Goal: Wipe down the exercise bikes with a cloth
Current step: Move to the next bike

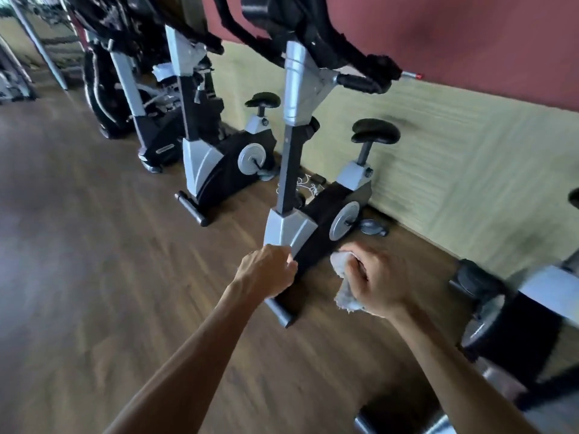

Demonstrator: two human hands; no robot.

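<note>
- Centrally, the nearest exercise bike (316,227) stands on the wooden floor (94,245), front toward the camera and saddle (375,131) toward the wall (470,170).
- White cloth (343,277): bunched in the right hand (379,283), just beside the lower black side panel of this bike, low near the floor. Contact between cloth and panel cannot be confirmed because of blur.
- Right hand: fingers curled round the cloth, gripping it.
- Left hand (266,270): fingers curled, at the bottom edge of the silver front shroud (288,228); whether it grasps the shroud cannot be told.
- Front stabiliser bar (282,311): rests on the floor between the two forearms.
- Second exercise bike (219,158): stands further back on the left, along the same wall.
- Third bike (517,308): partly in view at the right edge, blurred.
</note>
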